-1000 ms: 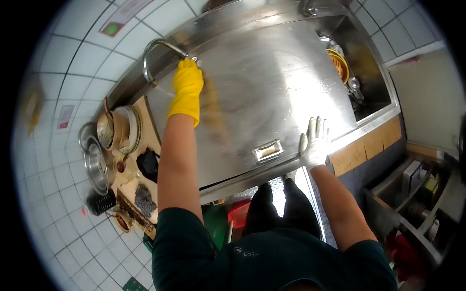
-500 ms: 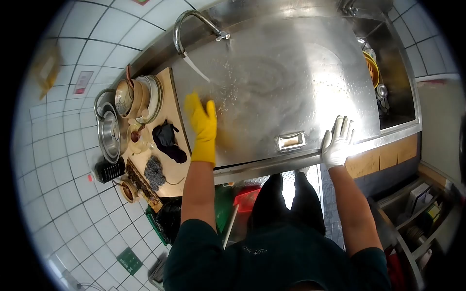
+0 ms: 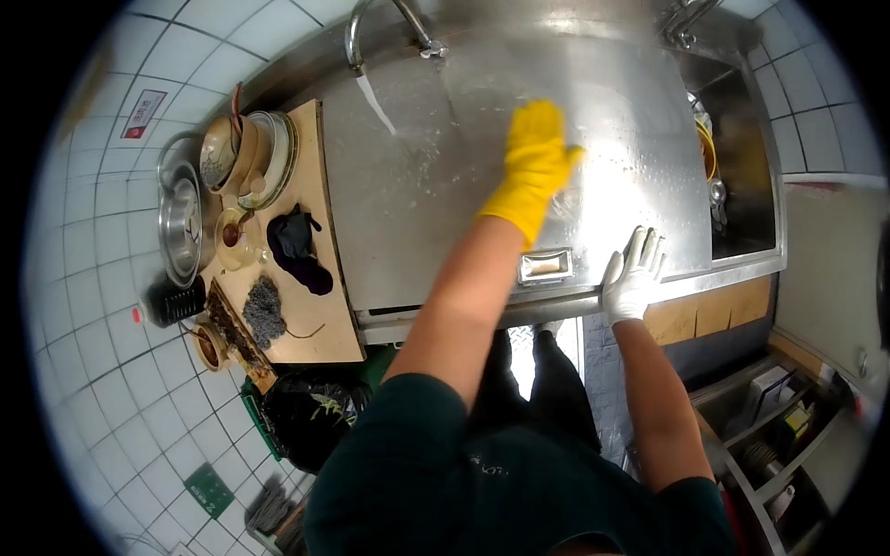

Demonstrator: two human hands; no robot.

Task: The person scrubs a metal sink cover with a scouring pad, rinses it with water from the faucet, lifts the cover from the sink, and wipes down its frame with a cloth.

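Note:
My left hand point(image 3: 538, 153), in a yellow rubber glove, reaches over the middle of a wet stainless steel surface point(image 3: 445, 204). Its fingers are stretched out, palm down, and no object shows under it. Near the front edge rests my right hand point(image 3: 633, 273) in a white glove, fingers spread, on the steel's right side. Between the two, close to the front edge, is a recessed metal handle point(image 3: 545, 266). Water runs from a curved faucet point(image 3: 357, 42) at the back left onto the steel.
On the left a wooden board point(image 3: 338, 324) carries stacked bowls and plates point(image 3: 269, 157), a black cloth point(image 3: 297, 246) and a grey scourer point(image 3: 264, 310). A metal basin point(image 3: 181, 222) stands beyond. At right, a sink point(image 3: 742, 176) holds a yellow strainer point(image 3: 706, 153) and utensils. A black bin bag point(image 3: 311, 422) sits below.
My left hand has swept from the left side of the steel to its middle, away from the faucet. My right hand stays at the front edge. The view has shifted slightly.

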